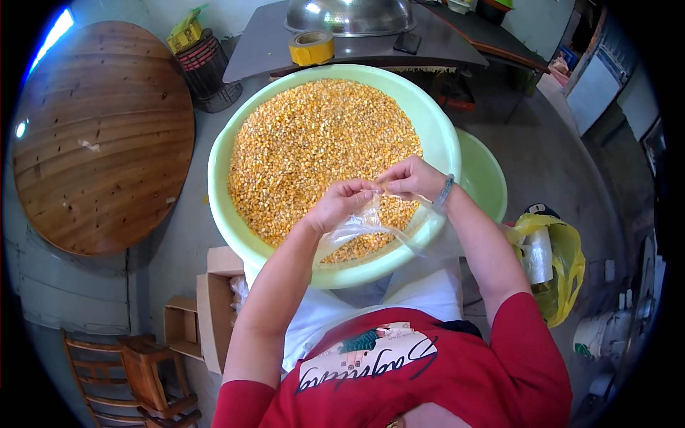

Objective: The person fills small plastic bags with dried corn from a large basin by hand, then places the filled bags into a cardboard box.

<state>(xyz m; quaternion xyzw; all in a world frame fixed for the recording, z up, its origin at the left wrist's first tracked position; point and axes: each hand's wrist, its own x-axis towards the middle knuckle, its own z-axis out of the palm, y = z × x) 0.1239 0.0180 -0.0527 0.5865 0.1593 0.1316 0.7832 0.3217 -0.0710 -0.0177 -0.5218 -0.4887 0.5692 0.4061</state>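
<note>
Both hands meet over a large pale green basin (220, 192) filled with yellow corn kernels (314, 135). Between them hangs a clear plastic bag (360, 225), thin and loose, draping toward the basin's near rim. My left hand (341, 203) pinches the edge of the bag with thumb and fingers. Close beside it, my right hand (414, 178) pinches the same edge, fingertips nearly touching the left ones. A bracelet circles my right wrist. Whether anything is inside the bag is hard to see.
A dark table (250, 46) at the back holds a roll of yellow tape (311, 48), a metal bowl (349, 16) and a phone (407, 43). Another green basin (485, 175) and a yellow plastic bag (567, 271) stand right. Left are cardboard boxes (214, 307), a round wooden tabletop (103, 135) and chairs (146, 371).
</note>
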